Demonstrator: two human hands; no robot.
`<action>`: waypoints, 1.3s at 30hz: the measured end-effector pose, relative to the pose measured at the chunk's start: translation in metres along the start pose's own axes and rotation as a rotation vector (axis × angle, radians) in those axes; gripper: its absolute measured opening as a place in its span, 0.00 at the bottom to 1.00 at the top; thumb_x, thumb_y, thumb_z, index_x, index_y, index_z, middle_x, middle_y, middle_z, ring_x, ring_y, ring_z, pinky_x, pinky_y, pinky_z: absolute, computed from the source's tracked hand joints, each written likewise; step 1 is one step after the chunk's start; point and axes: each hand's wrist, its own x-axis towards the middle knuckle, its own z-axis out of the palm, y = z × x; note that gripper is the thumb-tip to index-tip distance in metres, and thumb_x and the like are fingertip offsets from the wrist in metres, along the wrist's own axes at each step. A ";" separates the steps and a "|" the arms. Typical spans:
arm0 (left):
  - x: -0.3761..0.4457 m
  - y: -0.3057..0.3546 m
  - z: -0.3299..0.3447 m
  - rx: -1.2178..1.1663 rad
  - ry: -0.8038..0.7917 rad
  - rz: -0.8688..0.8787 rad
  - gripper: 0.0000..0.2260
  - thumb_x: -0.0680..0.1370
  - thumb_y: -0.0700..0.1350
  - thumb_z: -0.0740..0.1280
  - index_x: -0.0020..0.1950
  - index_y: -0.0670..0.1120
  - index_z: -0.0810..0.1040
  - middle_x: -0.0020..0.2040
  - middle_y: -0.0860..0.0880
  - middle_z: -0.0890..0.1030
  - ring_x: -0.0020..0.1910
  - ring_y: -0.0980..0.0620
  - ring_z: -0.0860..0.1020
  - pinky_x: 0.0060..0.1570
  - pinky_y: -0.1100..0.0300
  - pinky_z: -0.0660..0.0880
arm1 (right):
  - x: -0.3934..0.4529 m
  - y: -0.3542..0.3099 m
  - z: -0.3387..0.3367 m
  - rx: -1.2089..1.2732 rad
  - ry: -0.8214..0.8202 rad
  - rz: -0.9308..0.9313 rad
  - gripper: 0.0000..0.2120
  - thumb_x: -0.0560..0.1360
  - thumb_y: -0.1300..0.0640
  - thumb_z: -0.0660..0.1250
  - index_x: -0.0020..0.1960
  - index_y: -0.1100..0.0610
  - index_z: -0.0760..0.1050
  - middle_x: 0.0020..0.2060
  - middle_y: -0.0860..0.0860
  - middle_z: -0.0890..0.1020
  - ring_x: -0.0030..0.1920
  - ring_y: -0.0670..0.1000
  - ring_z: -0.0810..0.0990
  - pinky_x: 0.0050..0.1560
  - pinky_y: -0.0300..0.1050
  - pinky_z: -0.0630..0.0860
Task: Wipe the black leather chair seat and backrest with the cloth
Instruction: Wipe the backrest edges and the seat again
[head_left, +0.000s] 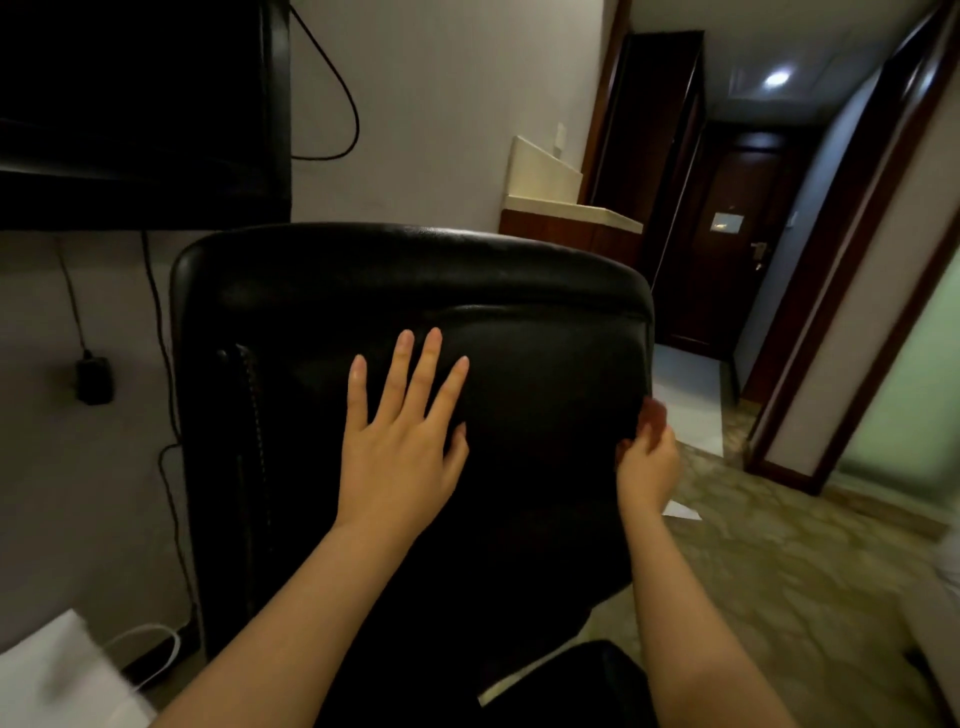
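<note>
The black leather chair backrest (545, 364) fills the middle of the view, upright and close in front of me. My left hand (400, 441) lies flat against its centre, fingers spread, holding nothing. At the backrest's right edge, my right hand (647, 457) is blurred, its fingers curled around that edge. No cloth shows in either hand. The seat is hidden below; only a dark rounded part (582, 680) appears at the bottom.
A dark TV (140, 104) hangs on the wall above left, with cables (166, 364) trailing down beside the chair. A white bag (57, 675) sits at bottom left. A wooden counter (571, 228) stands behind. Patterned carpet (779, 571) and a hallway lie to the right.
</note>
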 end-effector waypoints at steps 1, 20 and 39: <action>0.000 0.000 -0.001 -0.004 0.011 0.001 0.26 0.75 0.55 0.56 0.72 0.50 0.63 0.75 0.44 0.60 0.74 0.46 0.51 0.70 0.45 0.37 | -0.008 0.006 -0.007 -0.001 0.003 0.066 0.19 0.81 0.48 0.51 0.63 0.57 0.72 0.56 0.56 0.78 0.56 0.56 0.77 0.54 0.47 0.72; -0.008 -0.006 -0.007 -0.056 0.019 0.061 0.25 0.74 0.52 0.62 0.71 0.49 0.65 0.75 0.42 0.58 0.75 0.42 0.54 0.70 0.44 0.39 | -0.122 0.012 0.022 -0.065 -0.098 -0.070 0.20 0.82 0.54 0.52 0.74 0.53 0.61 0.74 0.52 0.59 0.74 0.48 0.53 0.72 0.42 0.51; -0.056 -0.078 -0.037 -0.370 0.079 -0.314 0.29 0.77 0.59 0.56 0.75 0.49 0.56 0.76 0.40 0.55 0.75 0.41 0.52 0.70 0.40 0.44 | -0.244 -0.002 0.024 -0.253 -0.500 -0.666 0.23 0.79 0.55 0.52 0.72 0.63 0.59 0.72 0.59 0.62 0.72 0.48 0.54 0.70 0.29 0.49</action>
